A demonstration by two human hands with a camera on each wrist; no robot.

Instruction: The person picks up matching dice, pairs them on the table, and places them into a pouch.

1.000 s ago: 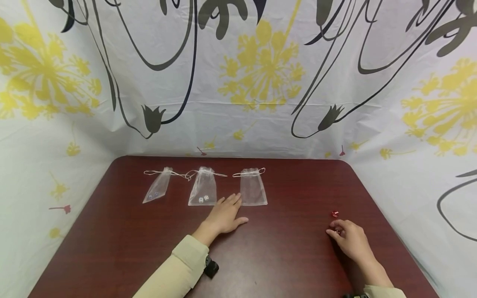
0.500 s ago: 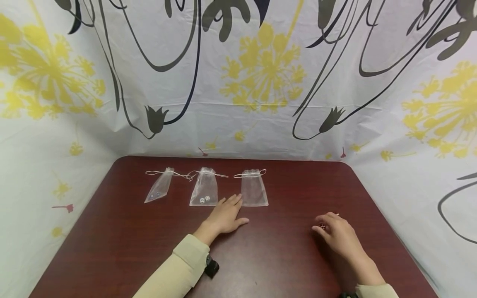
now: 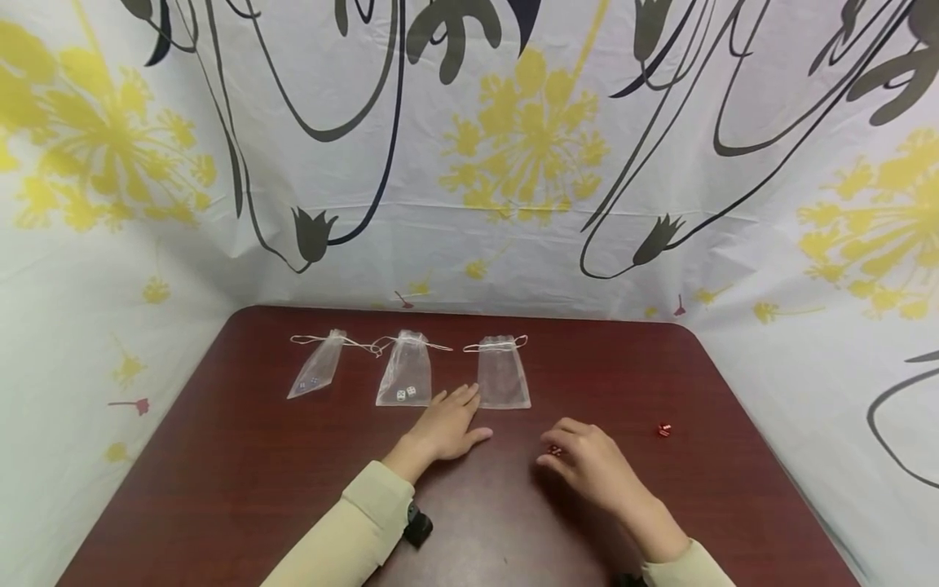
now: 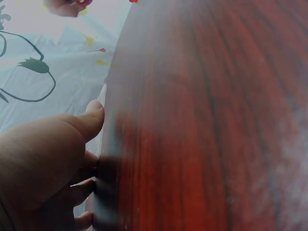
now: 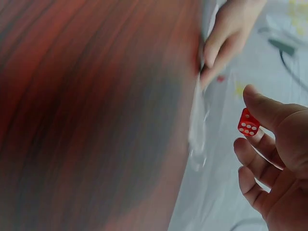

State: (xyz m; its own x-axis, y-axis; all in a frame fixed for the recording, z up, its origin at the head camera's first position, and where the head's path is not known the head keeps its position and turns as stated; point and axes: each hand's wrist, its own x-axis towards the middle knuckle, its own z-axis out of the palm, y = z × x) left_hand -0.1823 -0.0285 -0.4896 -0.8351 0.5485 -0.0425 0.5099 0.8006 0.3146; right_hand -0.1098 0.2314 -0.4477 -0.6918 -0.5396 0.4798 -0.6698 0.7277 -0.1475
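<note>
While left hand [image 3: 443, 424] rests outstretched, right hand [image 3: 590, 465] pinching red die [image 5: 248, 122], white pips [image 5: 249, 126] visible

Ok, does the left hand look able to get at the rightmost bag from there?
Most likely yes: the left hand lies with its fingers right at the near left corner of the rightmost bag, and nothing seems to stand between them.

The head view faces forward and down on the bench [image 3: 242, 481], which both nearer, tilted wrist views share.
</note>
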